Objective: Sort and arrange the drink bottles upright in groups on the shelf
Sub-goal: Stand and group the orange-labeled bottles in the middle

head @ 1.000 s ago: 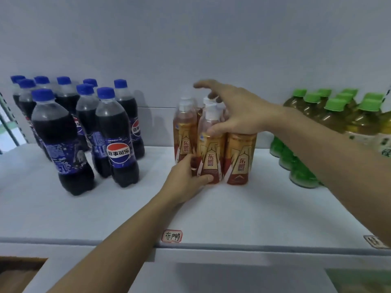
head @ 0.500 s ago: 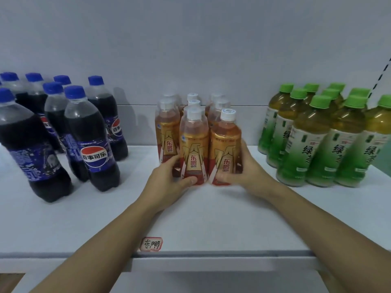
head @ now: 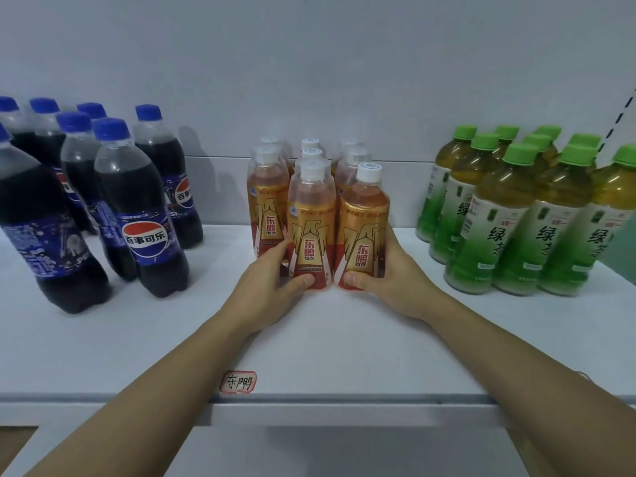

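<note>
Several orange energy-drink bottles with white caps stand upright in a tight cluster at the middle of the white shelf [head: 344, 356]. My left hand [head: 272, 287] grips the base of the front middle orange bottle [head: 311, 232], thumb on its front. My right hand [head: 392, 280] wraps the base of the front right orange bottle [head: 364, 228]. Several dark cola bottles [head: 137, 208] with blue caps stand grouped on the left. Several green tea bottles [head: 499, 218] with green caps stand grouped on the right.
A small handwritten label [head: 238, 381] is stuck at the shelf's front edge below the orange group. A pale back wall [head: 309, 63] closes the shelf behind the bottles. Gaps of bare shelf separate the three groups.
My right hand came down from the orange bottles' caps to the base of the front right bottle. My left hand stayed at the front middle bottle. The view shifted right and lower.
</note>
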Demonstrator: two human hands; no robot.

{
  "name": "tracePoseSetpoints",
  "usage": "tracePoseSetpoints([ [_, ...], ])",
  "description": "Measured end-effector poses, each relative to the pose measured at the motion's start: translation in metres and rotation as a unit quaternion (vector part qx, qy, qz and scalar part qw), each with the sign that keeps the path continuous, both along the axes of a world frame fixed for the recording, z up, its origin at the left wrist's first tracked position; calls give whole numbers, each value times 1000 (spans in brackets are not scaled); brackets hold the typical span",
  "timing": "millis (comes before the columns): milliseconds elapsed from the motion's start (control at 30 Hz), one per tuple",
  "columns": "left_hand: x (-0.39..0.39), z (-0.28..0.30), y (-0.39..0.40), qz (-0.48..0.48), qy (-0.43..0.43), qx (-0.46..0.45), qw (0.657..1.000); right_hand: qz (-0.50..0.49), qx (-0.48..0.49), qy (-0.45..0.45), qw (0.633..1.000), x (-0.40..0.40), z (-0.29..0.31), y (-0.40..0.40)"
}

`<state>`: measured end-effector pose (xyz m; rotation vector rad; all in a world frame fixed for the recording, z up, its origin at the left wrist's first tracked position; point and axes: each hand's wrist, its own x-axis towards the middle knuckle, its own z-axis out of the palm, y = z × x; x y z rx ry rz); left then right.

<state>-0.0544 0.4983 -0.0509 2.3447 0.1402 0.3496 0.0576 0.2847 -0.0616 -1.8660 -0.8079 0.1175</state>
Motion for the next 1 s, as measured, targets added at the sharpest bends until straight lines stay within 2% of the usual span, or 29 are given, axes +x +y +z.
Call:
tracePoseSetpoints([
  [267, -4, 9, -4, 8, 31, -8, 999, 8, -9, 18, 1000, 3, 5, -3],
  [333, -10, 13, -5, 8, 43, 15, 999, -33, -16, 41, 998, -5, 18, -9],
  [367, -13, 14, -4, 16, 46, 40, 998, -86, -7, 33, 996, -12, 27, -14],
  [433, -24, 17, 4, 51, 57, 138, 987, -185, 64, -68, 978, -26, 39, -25],
  [500, -43, 17, 21, 62, 68, 203, 975, -211, 119, -202, 949, -41, 49, -28],
  [633, -95, 19, 65, -38, 66, 235, 969, -107, 19, -304, 947, -74, 80, 13],
  [767, -146, 23, 119, -41, 81, 287, 954, 20, -68, -372, 925, -112, 103, 99],
  [867, -187, 31, 168, -27, 101, 299, 949, 99, -48, -387, 916, -143, 113, 177],
  [1000, -235, 33, 240, 4, 123, 261, 957, 209, 22, -400, 892, -194, 125, 277],
])
